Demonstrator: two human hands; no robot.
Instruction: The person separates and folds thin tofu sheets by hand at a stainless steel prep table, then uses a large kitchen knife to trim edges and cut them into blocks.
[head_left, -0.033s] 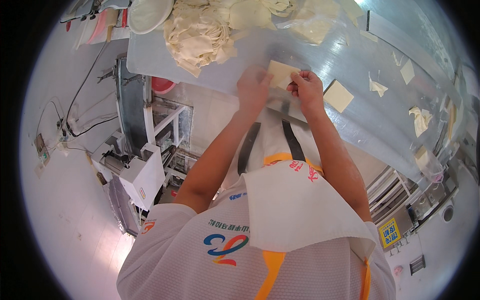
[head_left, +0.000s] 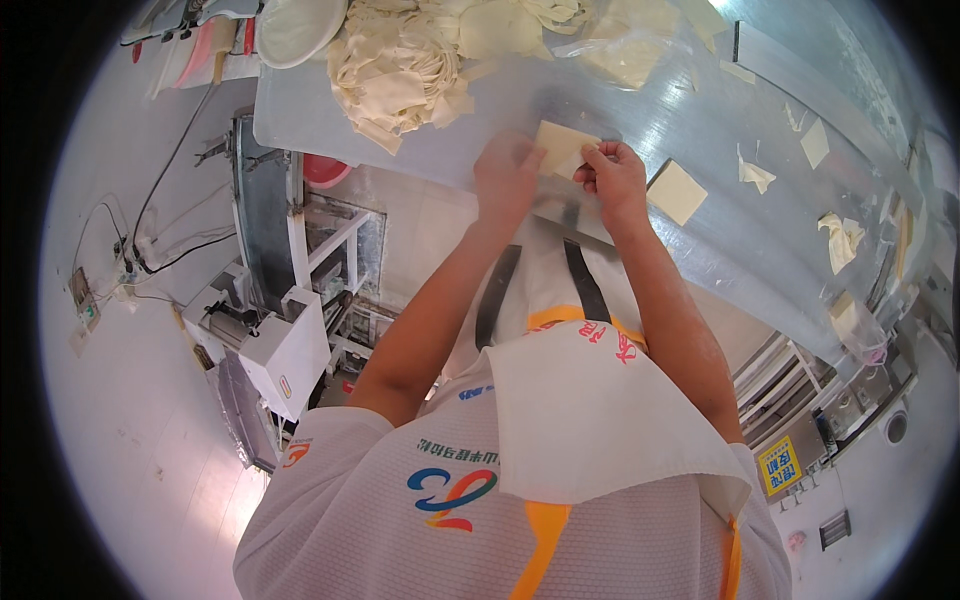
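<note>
A square stack of pale dough sheets (head_left: 568, 139) is between my hands at the near edge of the metal table. My left hand (head_left: 505, 175), somewhat blurred, is closed at the stack's left edge, its thumb toward the dough. With thumb and fingers pinched together, my right hand (head_left: 614, 178) grips the right corner, where a thin sheet lifts off. The undersides of the sheets are hidden. Just right of my right hand lies another square stack of dough sheets (head_left: 678, 192).
A large heap of loose dough scraps (head_left: 395, 75) lies at the table's far left, beside a white round bowl (head_left: 298, 28). Clear plastic (head_left: 630, 45) covers dough at the back. Several scraps, one crumpled (head_left: 841, 240), are scattered right on the metal table (head_left: 740, 255).
</note>
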